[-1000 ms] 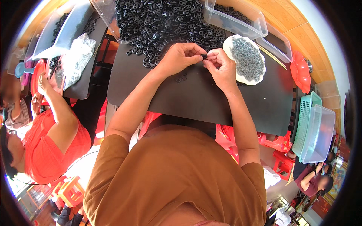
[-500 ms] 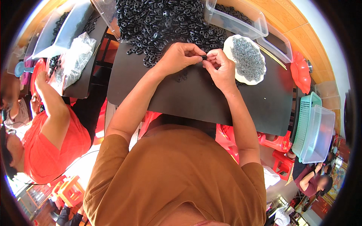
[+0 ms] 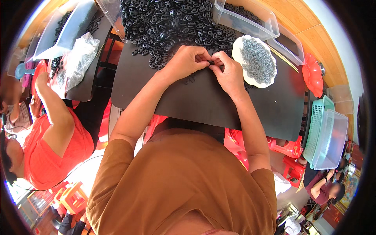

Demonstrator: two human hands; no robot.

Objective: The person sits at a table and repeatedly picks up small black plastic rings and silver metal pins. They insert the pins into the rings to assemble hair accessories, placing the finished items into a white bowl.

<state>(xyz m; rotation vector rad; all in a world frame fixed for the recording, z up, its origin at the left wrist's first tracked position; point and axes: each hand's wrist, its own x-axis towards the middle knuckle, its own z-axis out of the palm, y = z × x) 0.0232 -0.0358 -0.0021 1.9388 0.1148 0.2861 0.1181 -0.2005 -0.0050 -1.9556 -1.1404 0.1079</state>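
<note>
A small black plastic piece is pinched between my two hands above the dark table. My left hand has its thumb and forefinger closed on one end. My right hand grips the other end with its fingertips, which hide much of it. Beyond my hands spreads a large heap of black oval pieces with two holes. To the right of my right hand stands a white scalloped dish full of small, thin grey pieces. Several loose black pieces lie below my left hand.
Clear plastic bins stand at the back right. A red tray and green basket are at the right. On the left, a person in red works at another table with a plastic bag.
My hands have shifted only slightly, and the black piece between them is turned a little. The person on the left has moved an arm slightly.
</note>
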